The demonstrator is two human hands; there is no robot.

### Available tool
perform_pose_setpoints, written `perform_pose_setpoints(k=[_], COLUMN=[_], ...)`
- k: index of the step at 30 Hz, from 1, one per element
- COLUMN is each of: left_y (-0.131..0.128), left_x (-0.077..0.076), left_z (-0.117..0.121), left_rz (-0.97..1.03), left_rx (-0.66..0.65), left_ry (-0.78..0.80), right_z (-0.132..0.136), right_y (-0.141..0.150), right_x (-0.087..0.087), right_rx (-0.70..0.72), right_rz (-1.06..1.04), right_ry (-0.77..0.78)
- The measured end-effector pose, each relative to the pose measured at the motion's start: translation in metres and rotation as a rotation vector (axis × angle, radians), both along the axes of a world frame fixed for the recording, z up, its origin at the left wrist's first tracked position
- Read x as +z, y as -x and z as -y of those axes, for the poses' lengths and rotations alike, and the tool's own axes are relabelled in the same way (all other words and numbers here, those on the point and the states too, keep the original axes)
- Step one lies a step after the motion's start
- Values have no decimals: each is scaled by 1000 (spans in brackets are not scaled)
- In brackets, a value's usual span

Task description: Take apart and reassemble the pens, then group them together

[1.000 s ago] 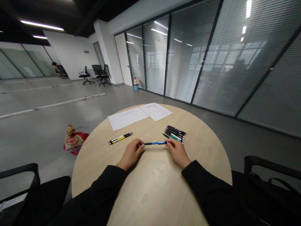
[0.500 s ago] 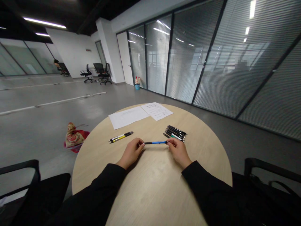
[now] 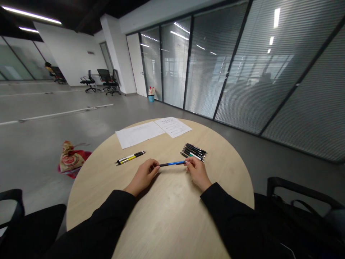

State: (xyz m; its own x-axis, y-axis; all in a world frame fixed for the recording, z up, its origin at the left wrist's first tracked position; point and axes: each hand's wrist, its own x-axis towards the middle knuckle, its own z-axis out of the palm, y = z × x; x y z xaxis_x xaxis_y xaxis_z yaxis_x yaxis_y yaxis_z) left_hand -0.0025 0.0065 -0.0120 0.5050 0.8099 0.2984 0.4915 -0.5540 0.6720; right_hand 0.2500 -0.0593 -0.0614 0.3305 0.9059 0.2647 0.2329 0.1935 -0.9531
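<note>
Blue pen (image 3: 175,163) held sideways over the round table (image 3: 172,216), roughly along its far edge; left hand (image 3: 145,175) pinches its dark end; right hand (image 3: 198,173) pinches the opposite end; neither is nearer.

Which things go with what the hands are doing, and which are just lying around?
In use:
blue pen, pinched by left hand and right hand
probably pen pile, pen pair

Lying around:
papers
brown bag
blue bin
chairs
</note>
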Motion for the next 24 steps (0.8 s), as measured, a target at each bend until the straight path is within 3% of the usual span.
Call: perform_pose_setpoints(k=[10,24], left_y=[-1,0], left_x=[10,6], left_z=[7,4], left_rz=[21,79], left_rx=[-15,-8], left_ry=[54,59], right_z=[9,15], right_y=[3,5], right_x=[15,22], right_rx=[-4,16], right_rz=[100,245], right_ry=[9,8])
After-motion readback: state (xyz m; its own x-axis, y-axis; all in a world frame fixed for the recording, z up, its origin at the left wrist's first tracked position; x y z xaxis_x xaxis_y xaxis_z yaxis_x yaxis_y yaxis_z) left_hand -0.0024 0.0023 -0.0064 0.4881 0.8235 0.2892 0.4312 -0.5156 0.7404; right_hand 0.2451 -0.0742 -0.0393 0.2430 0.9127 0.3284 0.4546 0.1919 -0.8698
